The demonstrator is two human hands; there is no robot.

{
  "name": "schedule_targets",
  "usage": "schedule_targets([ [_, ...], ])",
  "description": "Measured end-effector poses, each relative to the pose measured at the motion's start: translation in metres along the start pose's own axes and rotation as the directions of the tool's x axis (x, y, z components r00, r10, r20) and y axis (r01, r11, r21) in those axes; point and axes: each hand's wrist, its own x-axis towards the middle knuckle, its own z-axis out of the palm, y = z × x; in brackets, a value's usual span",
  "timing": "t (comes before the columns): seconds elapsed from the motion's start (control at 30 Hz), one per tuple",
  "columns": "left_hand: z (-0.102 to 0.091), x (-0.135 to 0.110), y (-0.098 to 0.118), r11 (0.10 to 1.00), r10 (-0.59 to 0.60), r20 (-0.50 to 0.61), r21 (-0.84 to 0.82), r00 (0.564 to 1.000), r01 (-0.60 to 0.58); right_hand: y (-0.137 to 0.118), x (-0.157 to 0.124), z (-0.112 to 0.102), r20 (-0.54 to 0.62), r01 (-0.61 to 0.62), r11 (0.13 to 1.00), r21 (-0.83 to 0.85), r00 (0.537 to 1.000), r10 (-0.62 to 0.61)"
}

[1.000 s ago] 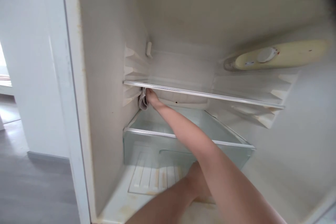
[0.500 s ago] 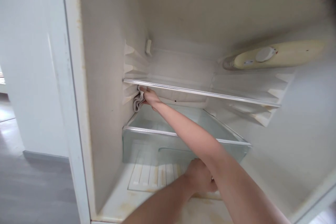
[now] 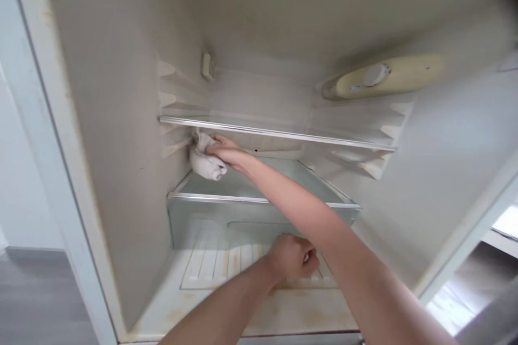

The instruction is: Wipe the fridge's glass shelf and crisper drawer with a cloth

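Observation:
Inside an open fridge, my right hand (image 3: 229,151) grips a folded whitish cloth (image 3: 206,160). It is below the upper glass shelf (image 3: 279,133), close to the left wall (image 3: 117,135). The right arm crosses over the left one. My left hand (image 3: 291,256) is lower down, in front of the clear drawer-like panel (image 3: 198,215) under the lower shelf. Its fingers are curled into a loose fist, with a small gap showing and nothing visible inside.
White shelf ledges (image 3: 168,99) line both side walls. A yellowish control housing (image 3: 400,78) with a round dial juts from the right wall. The ribbed fridge floor (image 3: 206,259) has yellow-brown stains. The fridge's left edge (image 3: 65,97) stands nearby.
The cloth has come away from the back left side wall toward me and hangs looser. My view has shifted toward the right. My left hand stays curled low down.

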Motion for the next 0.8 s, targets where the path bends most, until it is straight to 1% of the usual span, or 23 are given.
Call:
schedule_targets([
  [0.03, -0.003, -0.001, 0.002, 1.0, -0.008, 0.001, 0.011, 1.0, 0.008, 0.005, -0.006, -0.011, -0.026, 0.054, 0.98, -0.194, 0.998, -0.06],
  [0.07, -0.005, -0.002, 0.003, 1.0, -0.018, 0.001, 0.021, 1.0, 0.018, 0.009, -0.012, -0.023, -0.043, 0.112, 0.905, -0.411, 0.989, -0.142],
  [0.1, -0.007, -0.002, 0.005, 0.999, -0.026, 0.003, 0.029, 1.0, 0.026, 0.014, -0.019, -0.038, -0.02, 0.171, 0.771, -0.614, 0.973, -0.231],
  [0.13, -0.009, -0.003, 0.006, 0.999, -0.034, 0.003, 0.036, 0.999, 0.034, 0.018, -0.026, -0.053, 0.049, 0.232, 0.592, -0.772, 0.95, -0.308],
  [0.17, -0.01, -0.003, 0.007, 0.998, -0.042, 0.004, 0.042, 0.999, 0.042, 0.023, -0.033, -0.07, 0.142, 0.288, 0.397, -0.872, 0.923, -0.358],
  [0.2, -0.011, -0.002, 0.008, 0.998, -0.049, 0.007, 0.045, 0.999, 0.048, 0.028, -0.04, -0.087, 0.253, 0.345, 0.222, -0.912, 0.899, -0.357],
  [0.23, -0.011, -0.002, 0.008, 0.998, -0.054, 0.011, 0.046, 0.999, 0.053, 0.033, -0.046, -0.105, 0.328, 0.372, 0.086, -0.924, 0.89, -0.317],
  [0.27, -0.011, -0.002, 0.009, 0.997, -0.059, 0.013, 0.046, 0.998, 0.058, 0.039, -0.051, -0.122, 0.328, 0.337, -0.002, -0.941, 0.913, -0.243],
  [0.3, -0.011, -0.002, 0.009, 0.997, -0.063, 0.017, 0.045, 0.998, 0.062, 0.045, -0.056, -0.139, 0.251, 0.245, -0.058, -0.968, 0.955, -0.158],
  [0.33, -0.011, -0.002, 0.009, 0.997, -0.066, 0.02, 0.044, 0.998, 0.065, 0.052, -0.06, -0.155, 0.105, 0.098, -0.1, -0.99, 0.991, -0.077],
  [0.37, -0.012, -0.001, 0.009, 0.997, -0.068, 0.022, 0.042, 0.997, 0.067, 0.06, -0.063, -0.169, -0.058, -0.059, -0.137, -0.989, 0.998, -0.01],
  [0.4, -0.012, -0.001, 0.009, 0.997, -0.069, 0.024, 0.041, 0.997, 0.068, 0.067, -0.067, -0.182, -0.203, -0.195, -0.171, -0.966, 0.979, 0.031],
  [0.43, -0.012, -0.001, 0.009, 0.997, -0.068, 0.027, 0.038, 0.997, 0.067, 0.075, -0.069, -0.193, -0.31, -0.294, -0.199, -0.935, 0.949, 0.052],
  [0.47, -0.012, -0.001, 0.008, 0.997, -0.066, 0.031, 0.035, 0.997, 0.065, 0.082, -0.071, -0.201, -0.373, -0.353, -0.221, -0.909, 0.926, 0.057],
  [0.53, -0.012, -0.002, 0.007, 0.998, -0.061, 0.037, 0.028, 0.997, 0.06, 0.093, -0.072, -0.212, -0.416, -0.391, -0.249, -0.886, 0.908, 0.051],
  [0.6, -0.011, -0.002, 0.006, 0.999, -0.048, 0.038, 0.022, 0.998, 0.047, 0.1, -0.068, -0.217, -0.43, -0.401, -0.267, -0.876, 0.901, 0.057],
  [0.8, -0.011, -0.004, 0.003, 0.999, -0.028, 0.035, 0.023, 0.999, 0.027, 0.106, -0.053, -0.216, -0.439, -0.392, -0.312, -0.865, 0.893, 0.095],
])
